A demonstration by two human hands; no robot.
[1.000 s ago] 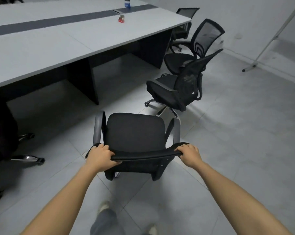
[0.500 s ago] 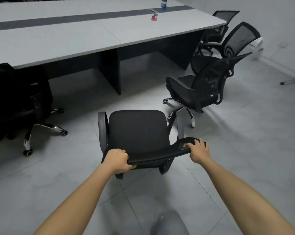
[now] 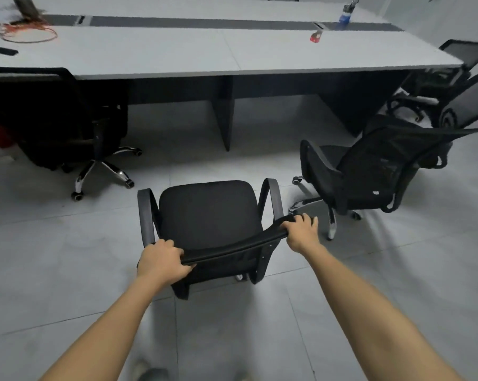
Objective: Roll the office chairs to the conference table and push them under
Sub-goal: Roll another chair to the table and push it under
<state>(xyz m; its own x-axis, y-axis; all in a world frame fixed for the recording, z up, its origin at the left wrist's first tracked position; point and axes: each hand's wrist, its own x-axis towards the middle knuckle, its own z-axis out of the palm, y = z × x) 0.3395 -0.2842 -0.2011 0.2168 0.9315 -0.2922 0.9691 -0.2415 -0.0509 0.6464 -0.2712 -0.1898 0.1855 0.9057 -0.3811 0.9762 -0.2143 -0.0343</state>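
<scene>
A black office chair [image 3: 207, 215] with two armrests stands on the floor right in front of me, its seat facing the table. My left hand [image 3: 161, 261] grips the left end of its backrest top. My right hand [image 3: 301, 232] grips the right end. The long grey conference table [image 3: 177, 53] runs across the far side, with a dark leg panel [image 3: 224, 116] straight ahead of the chair. An open stretch of floor separates the chair from the table edge.
A mesh-back chair [image 3: 369, 166] stands just right of mine, close to its armrest. Two more mesh chairs [image 3: 457, 100] sit at the table's right end. A dark chair [image 3: 54, 119] is tucked under at left. A bottle [image 3: 346, 12], a small red item [image 3: 315, 37] and cables [image 3: 26, 34] lie on the table.
I have swung left with the chair, so it now faces the table's long side squarely. The mesh chair has shifted to my right. Both hands kept their grip.
</scene>
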